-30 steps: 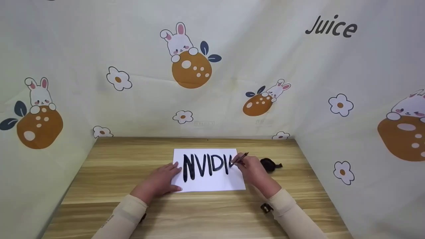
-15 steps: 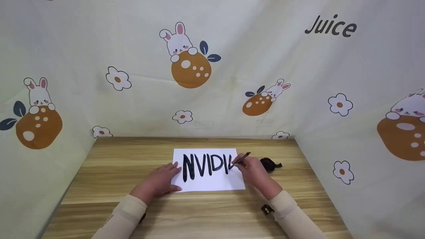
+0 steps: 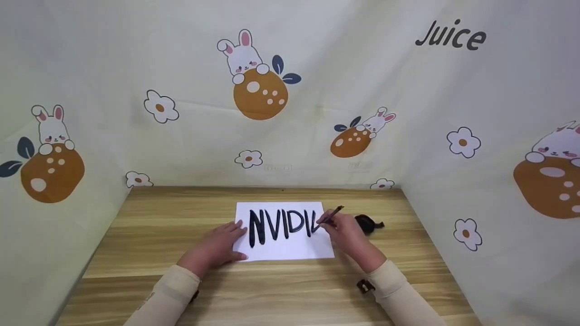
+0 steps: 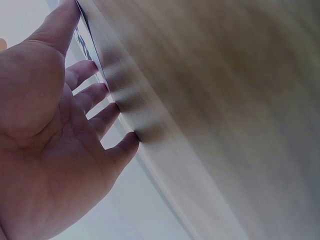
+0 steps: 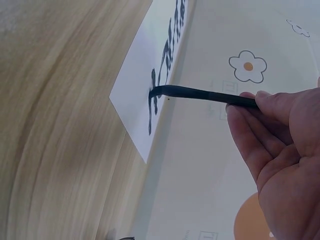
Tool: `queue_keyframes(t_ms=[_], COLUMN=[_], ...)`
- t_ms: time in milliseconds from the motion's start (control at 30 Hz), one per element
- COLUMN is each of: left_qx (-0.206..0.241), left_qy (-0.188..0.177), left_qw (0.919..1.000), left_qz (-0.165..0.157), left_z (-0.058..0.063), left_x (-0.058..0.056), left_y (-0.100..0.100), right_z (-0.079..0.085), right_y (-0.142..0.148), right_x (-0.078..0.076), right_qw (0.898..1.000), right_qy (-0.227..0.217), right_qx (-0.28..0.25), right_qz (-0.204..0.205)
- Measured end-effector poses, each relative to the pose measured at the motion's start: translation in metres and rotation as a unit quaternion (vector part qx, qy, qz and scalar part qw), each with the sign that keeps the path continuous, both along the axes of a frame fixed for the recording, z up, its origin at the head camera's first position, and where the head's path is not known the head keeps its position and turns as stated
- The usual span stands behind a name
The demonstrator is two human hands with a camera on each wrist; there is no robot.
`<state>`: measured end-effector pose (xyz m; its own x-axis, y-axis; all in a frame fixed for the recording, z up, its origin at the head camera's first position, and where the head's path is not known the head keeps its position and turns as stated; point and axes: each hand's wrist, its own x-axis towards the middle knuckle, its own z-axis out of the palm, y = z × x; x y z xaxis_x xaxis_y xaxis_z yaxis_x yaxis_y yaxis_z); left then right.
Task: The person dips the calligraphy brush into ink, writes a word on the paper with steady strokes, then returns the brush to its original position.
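Observation:
A sheet of white paper lies on the wooden table, with thick black letters reading NVIDI and a further stroke at their right end. At the paper's left edge my left hand rests with fingers spread, fingertips and thumb on the sheet. My right hand pinches a slim black paintbrush between thumb and fingers over the right part of the paper. In the right wrist view the dark bristles bend against the sheet at a black stroke.
A small round black dish with a short handle stands just right of my right hand, partly hidden by it. Wood-grain table surrounds the paper. A printed cloth with rabbits and flowers walls in the back and both sides.
The paintbrush has shifted slightly right and down with my right hand, and its upper end leans farther right. My left hand has stayed in place on the paper.

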<state>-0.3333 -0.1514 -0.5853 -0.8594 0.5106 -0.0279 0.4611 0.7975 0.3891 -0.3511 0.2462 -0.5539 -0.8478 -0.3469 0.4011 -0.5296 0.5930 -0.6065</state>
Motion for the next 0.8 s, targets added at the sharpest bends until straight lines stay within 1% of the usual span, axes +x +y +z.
queue_keyframes(t_ms=[167,300,400,500,633,800], left_qx=[0.003,0.005,0.003,0.002,0.001,-0.007], left_qy=[-0.004,-0.011,-0.014,-0.014,-0.013,-0.012], left_qw=[1.0000,0.9999,0.9999,0.9999,0.9999,0.9999], left_qz=[0.000,0.002,0.003,0.002,0.003,0.005], left_z=[0.000,0.001,0.000,-0.001,-0.001,0.000], left_x=[0.000,0.000,0.000,0.000,-0.001,0.000], left_y=[0.000,-0.001,-0.001,-0.001,-0.001,0.001], right_z=[0.005,0.014,0.021,0.025,0.022,0.012], right_y=[0.003,0.006,0.009,0.010,0.011,0.011], right_x=[0.002,0.004,0.005,0.003,-0.003,-0.014], right_qw=[1.000,0.999,0.999,0.997,0.995,0.990], right_qy=[0.003,0.022,0.031,0.037,0.047,0.063], right_qx=[-0.004,-0.001,-0.012,-0.030,-0.044,-0.060], right_qz=[-0.004,-0.026,-0.043,-0.057,-0.083,-0.108])
